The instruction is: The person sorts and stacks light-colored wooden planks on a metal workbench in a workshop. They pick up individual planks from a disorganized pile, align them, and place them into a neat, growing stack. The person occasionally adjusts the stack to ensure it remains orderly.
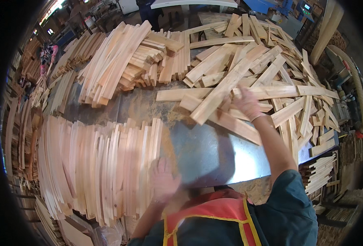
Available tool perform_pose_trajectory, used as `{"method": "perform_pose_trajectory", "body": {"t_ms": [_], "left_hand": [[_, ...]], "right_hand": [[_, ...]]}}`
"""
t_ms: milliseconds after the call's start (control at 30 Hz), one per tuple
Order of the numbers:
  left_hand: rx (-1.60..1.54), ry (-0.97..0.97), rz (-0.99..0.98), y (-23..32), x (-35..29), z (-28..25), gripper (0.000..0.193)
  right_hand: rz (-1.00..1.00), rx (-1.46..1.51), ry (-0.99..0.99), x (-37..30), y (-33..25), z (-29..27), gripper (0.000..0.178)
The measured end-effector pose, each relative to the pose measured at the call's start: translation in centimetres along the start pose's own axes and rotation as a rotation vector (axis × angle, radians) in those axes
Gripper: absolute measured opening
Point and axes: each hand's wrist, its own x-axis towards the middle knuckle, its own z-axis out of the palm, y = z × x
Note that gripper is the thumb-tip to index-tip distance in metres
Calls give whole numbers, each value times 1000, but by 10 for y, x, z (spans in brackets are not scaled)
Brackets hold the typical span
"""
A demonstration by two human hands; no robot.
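Your left hand [164,180], fingers spread, is just right of the board row [107,164]. Farther right of it, your right hand [247,103] meets jumbled boards [230,83]; I cannot tell its grip.

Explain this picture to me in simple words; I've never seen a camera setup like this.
No machine is doing the handling here: a person works with two bare hands. The picture comes from a wide fisheye camera on the person's head, looking down, so straight edges bend near the rim. Picture left is the person's left.

On the grey table lie wooden boards: a neat row near left, a stack beyond it, and a jumbled heap at right.

The left hand, open and blurred, is at the row's right end. The right hand is at the heap, by the end of a board; whether it grips anything is unclear.
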Motion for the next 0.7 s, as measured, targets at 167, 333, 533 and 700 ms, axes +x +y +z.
{"method": "perform_pose_trajectory", "body": {"t_ms": [167,333,533,700], "left_hand": [[13,-41,124,92,140,2,99],[143,-189,14,134,246,28,107],[-643,-318,-246,124,197,14,84],[-992,-328,-476,84,49,24,82]], "right_hand": [[18,-544,-243,33,118,-47,87],[-97,-570,-383,42,148,-59,91],[-336,-424,-679,21,101,-107,88],[-188,93,-739,-9,16,-119,99]]}}
